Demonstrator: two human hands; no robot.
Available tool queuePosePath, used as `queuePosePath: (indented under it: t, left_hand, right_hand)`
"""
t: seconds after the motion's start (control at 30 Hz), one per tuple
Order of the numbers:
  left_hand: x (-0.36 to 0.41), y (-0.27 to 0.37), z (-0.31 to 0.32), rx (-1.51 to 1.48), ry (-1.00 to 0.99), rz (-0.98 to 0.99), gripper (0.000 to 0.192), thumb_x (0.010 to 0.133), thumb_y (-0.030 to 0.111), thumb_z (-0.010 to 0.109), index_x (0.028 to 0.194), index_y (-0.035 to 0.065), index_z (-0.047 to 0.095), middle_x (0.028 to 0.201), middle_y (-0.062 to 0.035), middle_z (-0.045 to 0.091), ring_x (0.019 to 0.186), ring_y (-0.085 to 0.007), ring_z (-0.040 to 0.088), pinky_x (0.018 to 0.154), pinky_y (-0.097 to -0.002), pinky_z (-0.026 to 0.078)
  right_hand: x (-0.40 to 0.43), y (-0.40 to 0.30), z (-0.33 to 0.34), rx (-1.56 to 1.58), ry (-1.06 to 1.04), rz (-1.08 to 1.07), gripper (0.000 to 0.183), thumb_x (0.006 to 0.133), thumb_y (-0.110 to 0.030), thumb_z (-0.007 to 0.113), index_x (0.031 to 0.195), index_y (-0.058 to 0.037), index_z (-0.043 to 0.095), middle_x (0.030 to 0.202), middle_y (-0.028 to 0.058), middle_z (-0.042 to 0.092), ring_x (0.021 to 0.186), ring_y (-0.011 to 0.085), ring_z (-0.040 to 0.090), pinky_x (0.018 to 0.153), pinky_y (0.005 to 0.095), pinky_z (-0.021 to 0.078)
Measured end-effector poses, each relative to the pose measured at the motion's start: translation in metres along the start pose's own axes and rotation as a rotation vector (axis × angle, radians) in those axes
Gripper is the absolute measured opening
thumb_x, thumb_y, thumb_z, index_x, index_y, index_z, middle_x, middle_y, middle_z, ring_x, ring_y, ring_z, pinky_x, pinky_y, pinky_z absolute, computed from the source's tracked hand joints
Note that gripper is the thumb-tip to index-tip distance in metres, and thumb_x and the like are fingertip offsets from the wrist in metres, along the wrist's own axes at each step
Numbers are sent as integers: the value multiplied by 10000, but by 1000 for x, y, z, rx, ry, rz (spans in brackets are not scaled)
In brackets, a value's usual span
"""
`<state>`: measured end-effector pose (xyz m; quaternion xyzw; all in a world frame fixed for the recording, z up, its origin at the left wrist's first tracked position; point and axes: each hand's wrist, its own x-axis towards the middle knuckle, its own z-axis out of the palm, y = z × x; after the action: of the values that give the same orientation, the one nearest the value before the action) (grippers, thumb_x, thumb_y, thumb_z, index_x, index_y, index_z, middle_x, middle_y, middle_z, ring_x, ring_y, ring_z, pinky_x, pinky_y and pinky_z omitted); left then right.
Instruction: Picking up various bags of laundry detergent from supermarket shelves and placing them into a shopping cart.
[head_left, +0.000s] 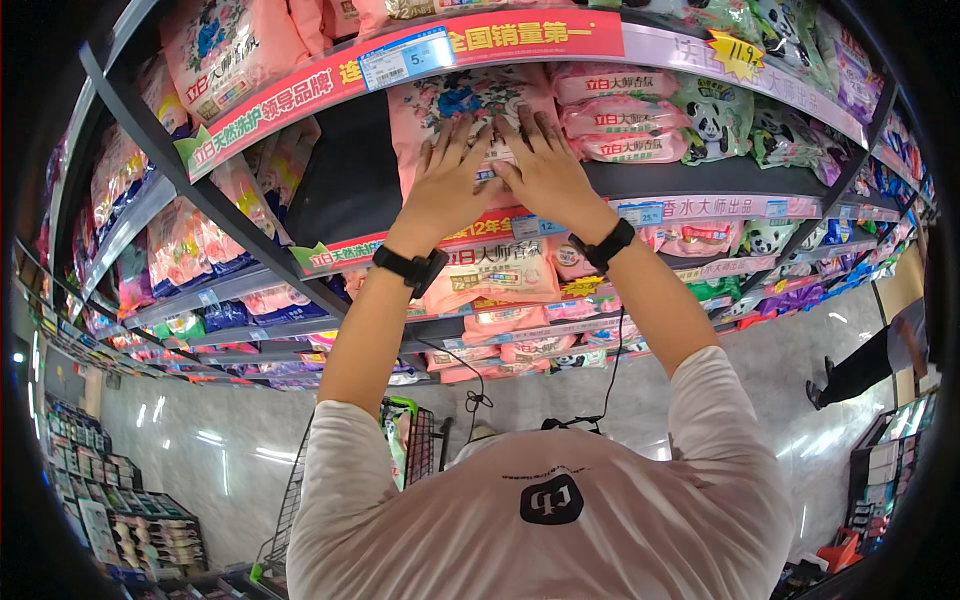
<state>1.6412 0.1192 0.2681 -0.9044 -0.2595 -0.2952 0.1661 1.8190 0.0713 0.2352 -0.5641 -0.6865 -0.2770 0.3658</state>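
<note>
A pink, flower-printed bag of laundry powder (409, 112) lies on a dark shelf board in front of me. My left hand (450, 176) rests on its left half, palm down with the fingers spread. On its right half lies my right hand (544, 165), also flat and spread, with the thumb close to the left hand. Neither hand is closed around the bag. A black band with a small device circles each wrist. Close to my right hand is a stack of smaller pink packs (622, 116).
Green panda-printed bags (712, 120) sit farther right. Above my hands runs a shelf edge with a red strip (487, 41) and a price tag (405, 58). Lower shelves hold more pink bags (495, 274). A wire shopping cart (420, 442) stands beside me; a person (862, 367) is at the right.
</note>
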Motion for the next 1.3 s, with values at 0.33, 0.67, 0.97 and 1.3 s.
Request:
queuePosePath:
  t: [0.33,0.67,0.97,1.3]
  left_hand:
    - [-297,75,-11,-226,117,-743,166,851,19,561,1012,17,600,965,-145,625,923,-333,572,838,-442,423]
    - [-606,197,-31,183,-556,-1481,462,715,61,545,1166,-12,478,1045,-215,569,971,-414,550,784,-501,478]
    - [-737,260,-96,441,-686,-1775,339,837,322,615,1066,78,563,960,-147,636,847,-351,633,691,-469,505]
    - [-788,233,-123,-309,-593,-1669,403,918,466,495,1138,162,644,986,-164,672,935,-348,632,797,-450,483]
  right_hand:
    - [-239,-41,-15,591,-236,171,204,756,-1,603,956,-37,620,966,136,586,934,332,535,825,434,425]
    - [-670,46,21,705,-1869,-264,329,872,-249,461,763,-12,662,785,165,672,701,339,620,620,420,484]
    - [-652,76,40,582,-1543,521,278,709,-104,738,959,-2,670,693,116,668,611,191,639,570,321,511]
    - [-485,-89,44,822,-1584,488,288,833,-126,588,1068,39,607,772,95,648,656,160,622,616,277,492]
